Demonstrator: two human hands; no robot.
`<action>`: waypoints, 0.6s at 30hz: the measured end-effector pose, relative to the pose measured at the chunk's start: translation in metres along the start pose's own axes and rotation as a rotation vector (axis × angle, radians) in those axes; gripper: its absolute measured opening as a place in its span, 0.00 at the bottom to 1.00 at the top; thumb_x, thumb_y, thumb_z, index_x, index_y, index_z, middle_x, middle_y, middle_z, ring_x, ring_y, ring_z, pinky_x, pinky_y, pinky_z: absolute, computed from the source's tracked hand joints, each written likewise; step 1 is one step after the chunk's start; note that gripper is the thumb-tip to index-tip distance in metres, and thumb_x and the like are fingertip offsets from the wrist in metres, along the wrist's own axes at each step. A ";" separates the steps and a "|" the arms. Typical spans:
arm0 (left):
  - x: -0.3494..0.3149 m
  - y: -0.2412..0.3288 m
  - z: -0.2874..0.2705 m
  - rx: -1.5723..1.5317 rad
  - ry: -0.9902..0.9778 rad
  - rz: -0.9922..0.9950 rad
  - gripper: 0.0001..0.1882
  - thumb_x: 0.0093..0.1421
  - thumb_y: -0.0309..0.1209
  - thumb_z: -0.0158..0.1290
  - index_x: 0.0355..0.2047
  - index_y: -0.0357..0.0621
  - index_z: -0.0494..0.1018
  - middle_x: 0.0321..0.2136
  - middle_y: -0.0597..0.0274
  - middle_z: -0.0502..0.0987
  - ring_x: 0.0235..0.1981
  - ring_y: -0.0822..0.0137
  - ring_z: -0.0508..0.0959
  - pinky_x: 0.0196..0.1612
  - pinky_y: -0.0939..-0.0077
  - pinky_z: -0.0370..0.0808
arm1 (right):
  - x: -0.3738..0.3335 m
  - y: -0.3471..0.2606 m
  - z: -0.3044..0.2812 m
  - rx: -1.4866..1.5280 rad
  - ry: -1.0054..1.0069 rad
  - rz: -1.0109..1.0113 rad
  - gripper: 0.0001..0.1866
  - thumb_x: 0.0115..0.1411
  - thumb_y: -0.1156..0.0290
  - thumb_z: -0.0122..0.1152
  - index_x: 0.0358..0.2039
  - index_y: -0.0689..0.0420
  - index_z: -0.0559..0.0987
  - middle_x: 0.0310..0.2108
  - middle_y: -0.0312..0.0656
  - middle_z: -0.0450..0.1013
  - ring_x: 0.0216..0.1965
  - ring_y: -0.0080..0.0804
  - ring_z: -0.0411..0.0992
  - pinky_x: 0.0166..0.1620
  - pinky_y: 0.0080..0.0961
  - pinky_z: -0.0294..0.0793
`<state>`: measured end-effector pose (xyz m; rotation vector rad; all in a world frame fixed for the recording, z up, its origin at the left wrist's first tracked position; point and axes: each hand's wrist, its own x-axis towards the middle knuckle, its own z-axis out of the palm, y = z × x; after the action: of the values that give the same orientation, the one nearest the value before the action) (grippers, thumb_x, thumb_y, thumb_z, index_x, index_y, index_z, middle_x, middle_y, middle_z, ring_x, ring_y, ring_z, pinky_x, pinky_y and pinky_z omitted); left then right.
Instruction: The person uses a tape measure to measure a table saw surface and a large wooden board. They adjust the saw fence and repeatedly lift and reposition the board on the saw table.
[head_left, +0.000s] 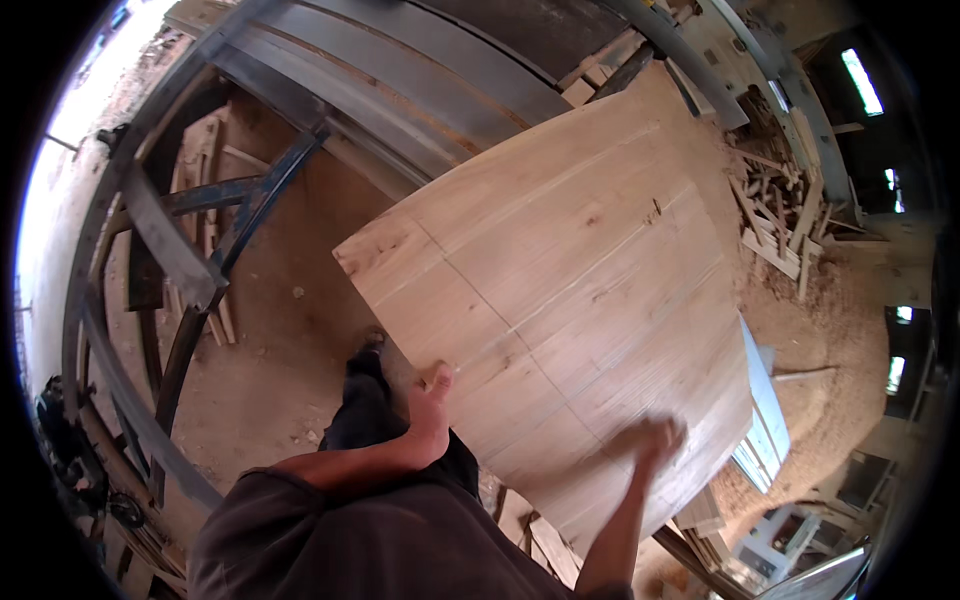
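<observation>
A large pale wooden panel [590, 290], made of boards joined edge to edge, slants across the middle of the view. Thin dark lines cross its face. My left hand [432, 395] grips its near left edge, the thumb on top and the other fingers mostly hidden. Over the near right part of the panel is my right hand [652, 438], smeared by motion. Whether it touches the surface, and how its fingers are set, I cannot make out.
Beyond the panel lies a grey metal machine bed [400, 70]. A metal frame with a blue bar [265, 195] stands at the left. Scrap wood [785, 215] is heaped at the right, near sawdust on the floor. A light-blue sheet [765, 410] leans beside the panel's right edge.
</observation>
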<state>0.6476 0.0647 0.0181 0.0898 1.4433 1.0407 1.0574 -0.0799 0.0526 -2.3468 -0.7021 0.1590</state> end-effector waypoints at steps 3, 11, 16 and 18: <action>0.003 0.020 -0.013 0.163 -0.246 -0.106 0.26 0.63 0.45 0.59 0.46 0.32 0.71 0.38 0.61 0.76 0.39 0.70 0.73 0.46 0.72 0.69 | 0.053 -0.167 0.140 -0.597 -0.143 -0.523 0.35 0.66 0.57 0.53 0.65 0.69 0.60 0.69 0.62 0.50 0.70 0.57 0.49 0.71 0.45 0.47; 0.060 0.057 -0.034 0.161 -0.786 -0.393 0.25 0.57 0.37 0.66 0.49 0.36 0.72 0.42 0.62 0.76 0.46 0.70 0.73 0.50 0.71 0.71 | 0.095 -0.313 0.254 -0.592 0.017 -0.222 0.41 0.70 0.46 0.37 0.70 0.66 0.48 0.73 0.58 0.41 0.74 0.52 0.38 0.72 0.45 0.37; 0.088 0.052 -0.044 0.296 -0.969 -0.440 0.29 0.55 0.38 0.67 0.53 0.38 0.72 0.46 0.55 0.78 0.52 0.62 0.75 0.56 0.67 0.71 | 0.097 -0.294 0.244 -0.572 0.036 -0.282 0.42 0.70 0.45 0.35 0.70 0.66 0.48 0.73 0.60 0.40 0.74 0.53 0.38 0.72 0.45 0.35; 0.092 0.057 -0.041 0.427 -1.056 -0.446 0.28 0.54 0.39 0.67 0.52 0.39 0.74 0.48 0.52 0.78 0.51 0.58 0.76 0.57 0.65 0.70 | 0.100 -0.295 0.246 -0.571 0.010 -0.292 0.42 0.70 0.44 0.34 0.70 0.66 0.48 0.72 0.60 0.40 0.74 0.53 0.38 0.72 0.44 0.35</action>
<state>0.5651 0.1336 -0.0244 0.5176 0.6245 0.1951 0.9399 0.2992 0.0599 -2.7275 -1.1995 -0.2115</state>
